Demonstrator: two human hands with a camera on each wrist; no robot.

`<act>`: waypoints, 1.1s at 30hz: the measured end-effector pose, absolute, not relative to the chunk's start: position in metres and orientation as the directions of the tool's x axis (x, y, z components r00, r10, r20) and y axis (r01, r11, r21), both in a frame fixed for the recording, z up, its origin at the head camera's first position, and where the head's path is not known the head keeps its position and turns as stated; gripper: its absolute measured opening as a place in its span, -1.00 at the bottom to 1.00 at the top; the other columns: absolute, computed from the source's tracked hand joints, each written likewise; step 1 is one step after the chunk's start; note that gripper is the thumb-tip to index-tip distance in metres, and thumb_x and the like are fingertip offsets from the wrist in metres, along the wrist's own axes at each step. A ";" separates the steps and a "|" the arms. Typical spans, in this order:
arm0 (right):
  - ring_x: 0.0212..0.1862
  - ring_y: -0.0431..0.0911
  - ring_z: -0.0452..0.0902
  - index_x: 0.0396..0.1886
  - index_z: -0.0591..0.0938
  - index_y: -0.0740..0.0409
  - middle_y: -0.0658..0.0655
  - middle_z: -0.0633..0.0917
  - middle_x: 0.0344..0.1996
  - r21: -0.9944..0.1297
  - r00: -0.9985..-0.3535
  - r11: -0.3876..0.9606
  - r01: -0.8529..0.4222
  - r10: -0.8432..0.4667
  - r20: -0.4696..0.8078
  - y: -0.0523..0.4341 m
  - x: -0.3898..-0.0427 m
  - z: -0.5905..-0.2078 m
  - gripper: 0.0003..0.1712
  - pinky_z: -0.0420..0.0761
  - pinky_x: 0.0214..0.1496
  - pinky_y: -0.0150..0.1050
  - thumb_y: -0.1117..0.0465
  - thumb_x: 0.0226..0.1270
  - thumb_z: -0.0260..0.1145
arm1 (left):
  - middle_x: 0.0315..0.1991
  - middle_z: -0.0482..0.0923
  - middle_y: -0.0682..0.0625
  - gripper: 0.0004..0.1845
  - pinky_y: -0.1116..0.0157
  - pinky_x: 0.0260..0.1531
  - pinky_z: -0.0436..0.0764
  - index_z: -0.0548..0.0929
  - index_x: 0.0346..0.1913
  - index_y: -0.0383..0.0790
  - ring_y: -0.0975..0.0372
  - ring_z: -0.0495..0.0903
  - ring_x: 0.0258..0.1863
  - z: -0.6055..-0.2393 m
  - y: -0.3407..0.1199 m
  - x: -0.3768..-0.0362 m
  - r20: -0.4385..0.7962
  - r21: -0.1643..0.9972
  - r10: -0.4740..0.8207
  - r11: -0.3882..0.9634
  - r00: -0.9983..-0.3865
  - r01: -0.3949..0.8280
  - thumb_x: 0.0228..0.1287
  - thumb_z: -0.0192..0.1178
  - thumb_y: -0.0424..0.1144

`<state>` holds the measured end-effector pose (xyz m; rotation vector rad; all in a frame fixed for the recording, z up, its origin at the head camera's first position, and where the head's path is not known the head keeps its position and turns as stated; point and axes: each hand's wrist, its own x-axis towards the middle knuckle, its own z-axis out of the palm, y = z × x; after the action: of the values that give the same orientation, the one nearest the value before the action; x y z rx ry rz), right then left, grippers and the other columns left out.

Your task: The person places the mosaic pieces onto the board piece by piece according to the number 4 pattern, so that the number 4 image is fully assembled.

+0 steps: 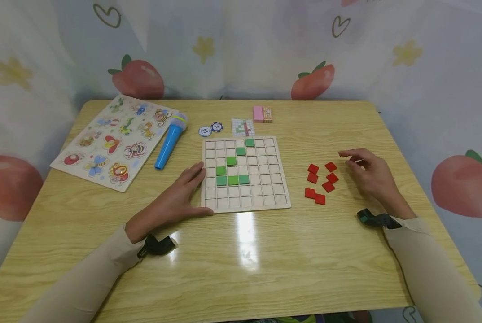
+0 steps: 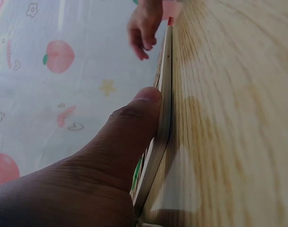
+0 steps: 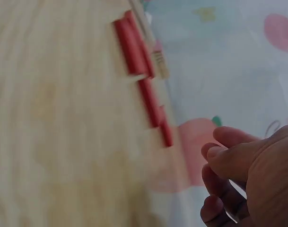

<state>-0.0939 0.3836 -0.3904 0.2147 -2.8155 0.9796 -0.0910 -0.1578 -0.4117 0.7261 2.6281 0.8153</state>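
Observation:
A wooden grid board lies on the table, with several green square tiles in its cells, most of them in a diagonal line and a short row. My left hand rests against the board's left side, its thumb at the near left corner; the left wrist view shows that thumb along the board's edge. Several loose red square tiles lie to the right of the board. Just right of them hovers my right hand, fingers loosely bent, with nothing in its grasp in the right wrist view.
Behind the board lie a small pattern card, two poker chips and a pink block beside a patterned block. A blue toy microphone lies on the left, against an insect picture board. A printed curtain hangs behind the table.

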 end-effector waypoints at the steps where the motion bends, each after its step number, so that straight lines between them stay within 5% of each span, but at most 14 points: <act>1: -0.05 -0.49 0.44 0.37 0.69 -0.06 0.05 0.68 0.13 -0.603 -0.983 0.780 -0.166 -0.083 0.164 0.385 -0.094 -0.394 -0.61 0.40 -0.02 -0.68 0.22 0.68 0.20 | 0.81 -0.25 -0.03 0.34 -0.19 0.69 0.12 -0.01 0.75 -0.20 -0.09 -0.19 0.79 -0.411 -0.158 -0.091 -0.130 0.593 0.543 0.713 -0.830 0.374 0.13 0.56 0.30; 7: -0.10 -0.40 0.44 0.40 0.66 -0.10 0.09 0.66 0.11 -0.573 -0.987 0.804 -0.158 -0.123 0.100 0.387 -0.096 -0.404 -0.58 0.39 -0.08 -0.62 0.22 0.66 0.25 | 0.81 -0.25 -0.01 0.33 -0.19 0.69 0.12 -0.01 0.75 -0.18 -0.09 -0.20 0.79 -0.412 -0.158 -0.091 -0.144 0.598 0.541 0.715 -0.829 0.363 0.13 0.55 0.31; 14: 0.15 -0.12 0.44 0.40 0.67 0.04 0.21 0.61 0.34 -0.529 -0.951 0.791 -0.308 -0.267 0.155 0.387 -0.104 -0.410 -0.52 0.38 0.04 -0.42 0.36 0.56 0.32 | 0.81 -0.25 -0.01 0.33 -0.21 0.69 0.10 -0.01 0.75 -0.18 -0.12 -0.20 0.79 -0.412 -0.157 -0.092 -0.148 0.596 0.538 0.718 -0.830 0.359 0.13 0.56 0.30; 21: 0.19 0.08 0.44 0.32 0.72 0.09 0.23 0.62 0.27 -0.493 -0.940 0.800 -0.341 -0.287 0.183 0.385 -0.107 -0.414 -0.57 0.34 0.09 -0.22 0.39 0.53 0.34 | 0.81 -0.25 -0.01 0.34 -0.18 0.69 0.13 -0.02 0.75 -0.18 -0.07 -0.20 0.79 -0.413 -0.158 -0.092 -0.134 0.600 0.541 0.711 -0.830 0.367 0.13 0.56 0.30; 33: 0.14 0.07 0.48 0.31 0.67 0.19 0.27 0.61 0.24 -0.489 -0.940 0.804 -0.340 -0.278 0.197 0.384 -0.109 -0.417 -0.58 0.37 0.06 -0.40 0.40 0.51 0.35 | 0.81 -0.26 0.00 0.34 -0.18 0.69 0.12 -0.01 0.75 -0.18 -0.06 -0.20 0.79 -0.412 -0.158 -0.092 -0.135 0.596 0.544 0.712 -0.828 0.370 0.13 0.55 0.32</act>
<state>-0.1087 0.3839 -0.4173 0.4936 -2.8733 0.8116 -0.0923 -0.1580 -0.4120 0.7184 2.6190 0.8176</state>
